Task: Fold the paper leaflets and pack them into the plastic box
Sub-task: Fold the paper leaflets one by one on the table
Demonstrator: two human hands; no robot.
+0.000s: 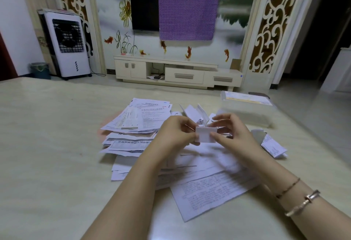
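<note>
**Mid-fold on one leaflet, big pile still to go**

So both hands are up just right of the frame's centre, working one small folded leaflet (206,134). The left hand (176,135) pinches its left edge between thumb and curled fingers, and the right hand (230,131) pinches the right edge the same way, thumb on the near face. The leaflet is held a bit above the papers, already down to a compact rectangle, so I'd guess it's on its last crease or about ready to go in.

Both forearms come in from the bottom of the frame and angle toward each other, wrists fairly level. The right wrist has two bracelets (302,201) on it.

Progress-wise: not far, by the look of it. Directly under and left of the hands there's a thick messy stack of unfolded leaflets (133,125), plus a big open sheet (209,192) lying toward the lower middle. A few already folded pieces (193,113) sit just behind the hands, and another folded one (273,147) lies off to the right.

The plastic box (247,106) is on the tabletop (47,135) in the right middle of the frame, beyond the right hand. It's see-through and blurry, something papery shows near its top, but I can't tell how full it is.
</note>
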